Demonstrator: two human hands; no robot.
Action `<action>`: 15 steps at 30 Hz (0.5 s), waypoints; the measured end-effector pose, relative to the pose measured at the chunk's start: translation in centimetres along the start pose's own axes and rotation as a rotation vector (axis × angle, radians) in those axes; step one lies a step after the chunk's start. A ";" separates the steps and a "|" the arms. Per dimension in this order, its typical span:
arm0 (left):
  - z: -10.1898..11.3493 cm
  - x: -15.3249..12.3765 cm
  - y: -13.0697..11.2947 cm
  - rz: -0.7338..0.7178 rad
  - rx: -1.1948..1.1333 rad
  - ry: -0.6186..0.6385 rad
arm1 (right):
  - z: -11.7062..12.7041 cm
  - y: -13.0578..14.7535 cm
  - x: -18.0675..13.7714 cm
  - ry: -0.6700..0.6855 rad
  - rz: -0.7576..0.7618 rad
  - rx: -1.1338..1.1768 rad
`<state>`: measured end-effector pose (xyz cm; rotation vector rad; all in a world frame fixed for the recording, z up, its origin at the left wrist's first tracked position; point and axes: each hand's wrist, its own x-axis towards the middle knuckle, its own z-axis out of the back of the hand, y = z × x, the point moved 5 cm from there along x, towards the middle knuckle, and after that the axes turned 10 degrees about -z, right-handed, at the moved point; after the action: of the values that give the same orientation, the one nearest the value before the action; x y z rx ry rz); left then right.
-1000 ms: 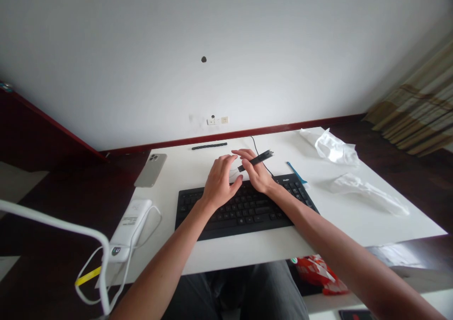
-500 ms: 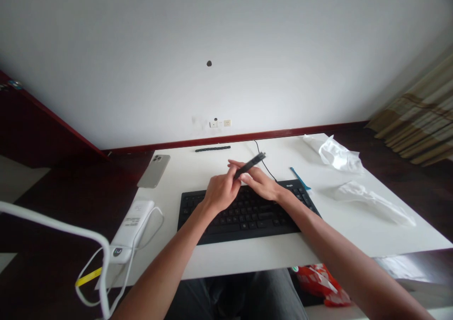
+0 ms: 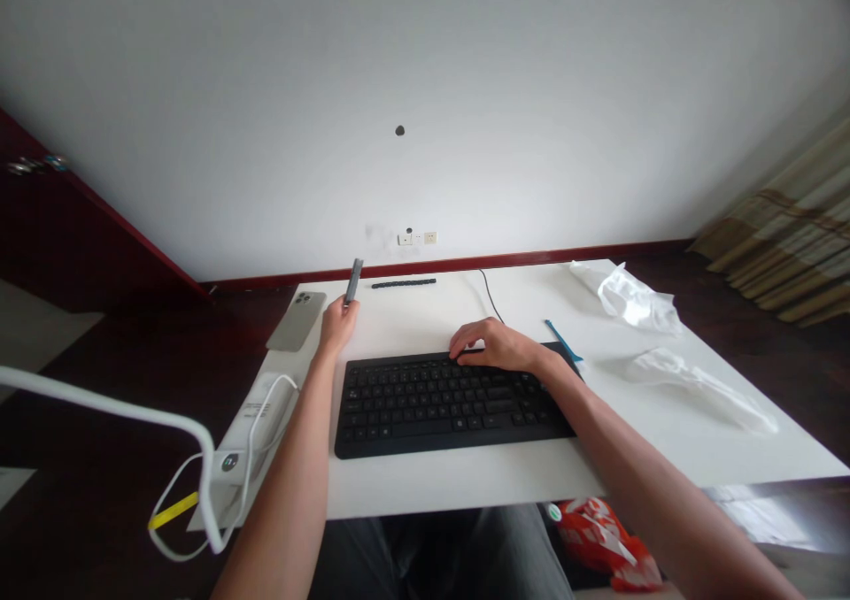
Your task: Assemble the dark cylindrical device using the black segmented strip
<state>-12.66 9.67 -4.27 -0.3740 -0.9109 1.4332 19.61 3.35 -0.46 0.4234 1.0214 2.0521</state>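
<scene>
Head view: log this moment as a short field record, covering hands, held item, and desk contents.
left hand: raised over the desk's left side, gripping a thin dark strip that points up
right hand: resting on the far edge of the black keyboard
near left hand: phone, white power bank
far edge: black bar
right side: blue tool, two crumpled plastic bags
</scene>
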 end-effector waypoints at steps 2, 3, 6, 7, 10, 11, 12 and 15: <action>-0.1 0.1 0.5 0.009 -0.018 -0.068 | -0.3 0.2 0.1 -0.007 0.001 -0.005; -0.1 0.1 0.5 0.009 -0.020 -0.100 | -0.4 0.3 0.1 -0.019 0.005 -0.019; -0.1 0.1 0.6 0.024 0.004 -0.150 | -0.8 0.6 0.1 -0.029 0.025 -0.082; -0.1 0.1 0.7 0.031 0.011 -0.154 | -0.9 0.6 0.1 -0.022 0.026 -0.100; -0.3 0.1 0.9 0.036 0.014 -0.147 | -0.9 0.5 0.0 0.000 -0.003 -0.100; -0.3 0.2 1.0 0.035 0.014 -0.139 | -0.8 0.4 0.0 0.008 -0.020 -0.069; -0.4 0.2 1.0 0.035 0.016 -0.129 | -0.6 0.2 0.0 0.013 -0.040 -0.015; -0.7 0.3 1.2 0.040 0.018 -0.099 | 0.3 -0.9 0.4 -0.029 -0.119 0.216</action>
<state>-13.01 10.34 -5.45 -0.3111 -0.9743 1.5072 19.98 4.19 -0.99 0.4899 1.2262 1.8330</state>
